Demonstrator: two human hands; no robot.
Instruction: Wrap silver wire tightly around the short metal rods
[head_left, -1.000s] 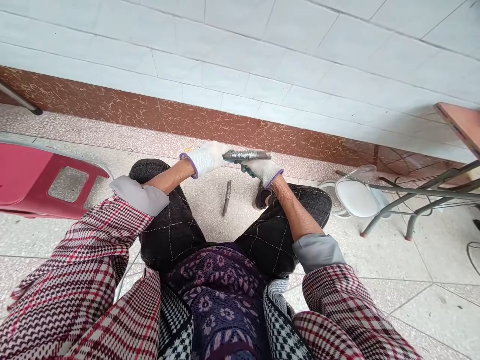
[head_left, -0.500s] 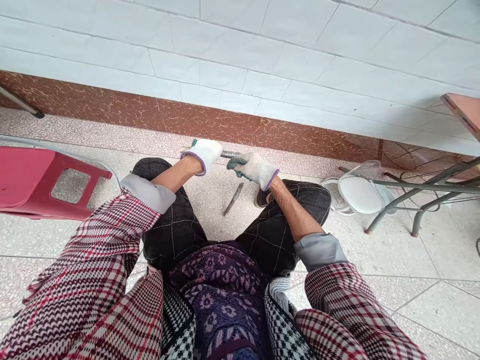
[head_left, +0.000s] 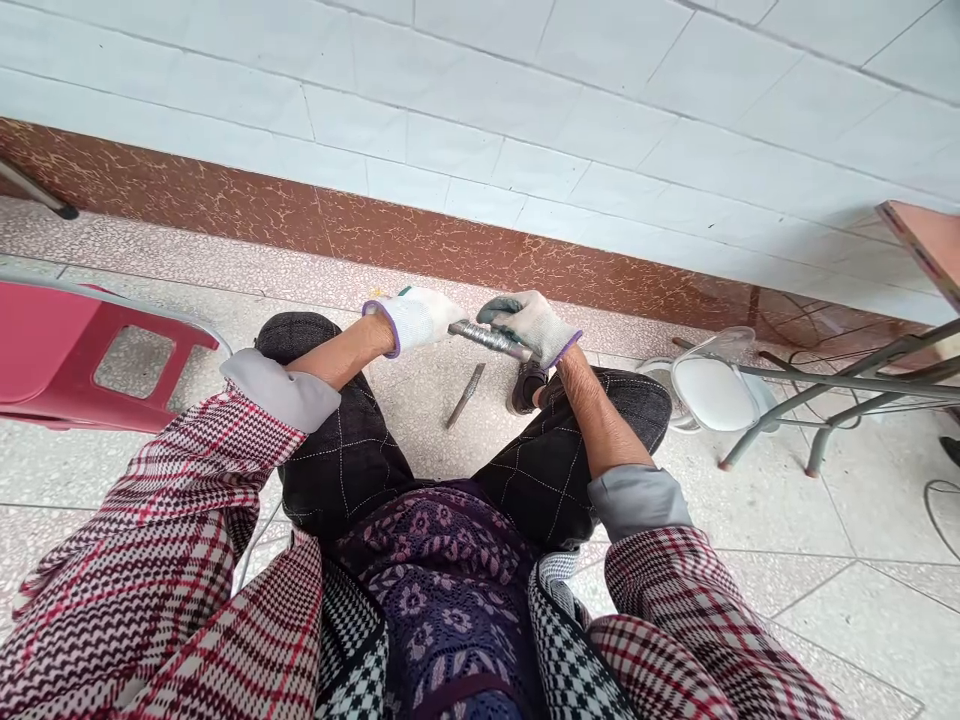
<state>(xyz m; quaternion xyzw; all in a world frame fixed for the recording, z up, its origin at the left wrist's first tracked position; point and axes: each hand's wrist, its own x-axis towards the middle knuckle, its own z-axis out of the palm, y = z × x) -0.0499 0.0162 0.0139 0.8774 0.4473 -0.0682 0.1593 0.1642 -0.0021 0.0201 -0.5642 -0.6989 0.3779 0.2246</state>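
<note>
A silvery metal rod [head_left: 491, 338] with a ridged, wound-looking middle lies slantwise between my hands, above the floor. My left hand [head_left: 421, 320], in a white work glove with a purple cuff, is closed around its left end; the glove hides that end. My right hand [head_left: 534, 324], in a matching glove with a dark green palm, has its fingers curled down onto the rod's upper side, and the rod's right end shows below the palm. On the floor between my feet rests a flat, narrow metal bar [head_left: 465, 396], apart from both hands.
A red plastic seat [head_left: 52, 350] stands at my left. To the right are a white round-seated item [head_left: 715, 390] and a table's grey metal legs [head_left: 817, 390]. The tiled wall [head_left: 480, 90] with its brown skirting [head_left: 420, 215] runs across the front. My knees flank the work.
The rod has tilted, its right end lower and nearer me, and more of it shows. My right hand has moved right along it, fingers now over its top. The bar on the floor stayed put.
</note>
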